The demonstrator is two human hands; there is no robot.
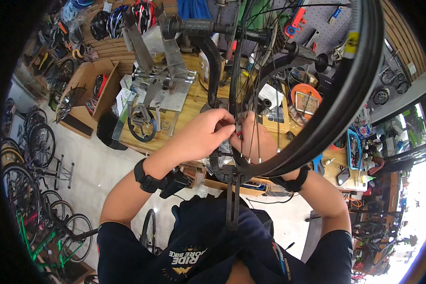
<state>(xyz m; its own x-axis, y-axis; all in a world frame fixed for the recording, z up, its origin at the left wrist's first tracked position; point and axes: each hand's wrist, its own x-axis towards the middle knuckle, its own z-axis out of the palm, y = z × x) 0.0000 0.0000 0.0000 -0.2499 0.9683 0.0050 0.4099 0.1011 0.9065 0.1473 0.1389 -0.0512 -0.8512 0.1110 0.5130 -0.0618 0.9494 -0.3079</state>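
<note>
A bicycle wheel (350, 102) stands upright in a dark metal truing stand (214, 71), its rim curving close past me on the right. My left hand (201, 135) is left of the spokes (255, 90), thumb and fingers pinched together near the lower rim. On the other side my right hand (259, 142) reaches in behind several spokes, fingers bent and meeting the left fingertips. A small red bit (238, 134) shows between the two hands; its kind is hidden by the fingers. Black straps circle both wrists.
Beneath the stand is a wooden workbench (187, 102) with a metal fixture (163, 87), an orange round tray (306, 97) and a blue basket (354, 149). A cardboard box (92, 104) stands at the left. Bicycles (38, 142) line the far left, and tools hang on a pegboard (315, 21).
</note>
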